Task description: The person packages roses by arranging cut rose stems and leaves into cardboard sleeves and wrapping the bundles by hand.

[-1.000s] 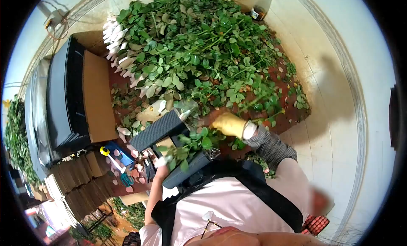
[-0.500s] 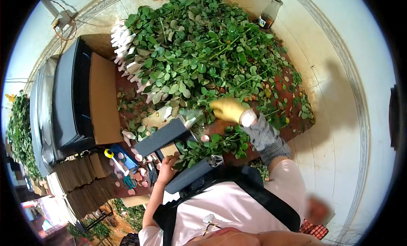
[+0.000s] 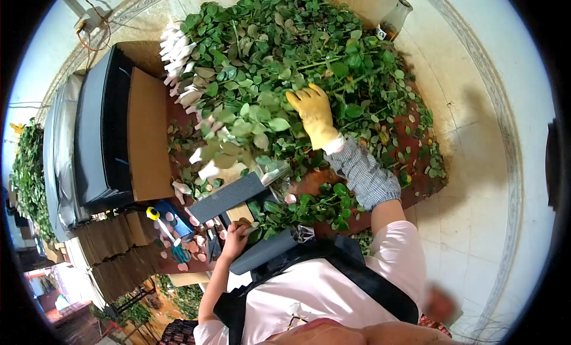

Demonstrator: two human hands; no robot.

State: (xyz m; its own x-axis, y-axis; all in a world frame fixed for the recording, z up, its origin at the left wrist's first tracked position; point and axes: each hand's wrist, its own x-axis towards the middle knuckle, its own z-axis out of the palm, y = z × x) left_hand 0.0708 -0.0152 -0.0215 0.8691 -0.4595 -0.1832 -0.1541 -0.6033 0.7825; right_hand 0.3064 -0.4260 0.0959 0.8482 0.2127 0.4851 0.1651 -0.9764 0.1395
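My right hand (image 3: 312, 114), in a yellow glove, is over the leafy pile, its fingers curled round stems of a leafy flower bunch (image 3: 244, 128). Pale wrapped heads of that bunch point down-left. My bare left hand (image 3: 237, 237) is low, its fingers bent at the cardboard piece (image 3: 240, 213) between an upper grey ribbed block (image 3: 227, 196) and a lower grey block (image 3: 263, 251). What its fingertips grip is too small to make out. Leafy stems (image 3: 309, 209) lie just right of it, between the blocks.
A large pile of leafy stems (image 3: 267, 42) with white-wrapped heads covers the back. At left stand dark sheets with a brown cardboard face (image 3: 148, 137). Nearby are a blue tray (image 3: 178, 221), teal scissors (image 3: 180, 253), scattered petals and stacked cardboard (image 3: 107, 244). A glass bottle (image 3: 395, 19) stands at back right.
My right hand has moved up over the pile, and a leafy bunch is now raised in it. My left hand stays by the cardboard, after coming off the stems between the blocks.
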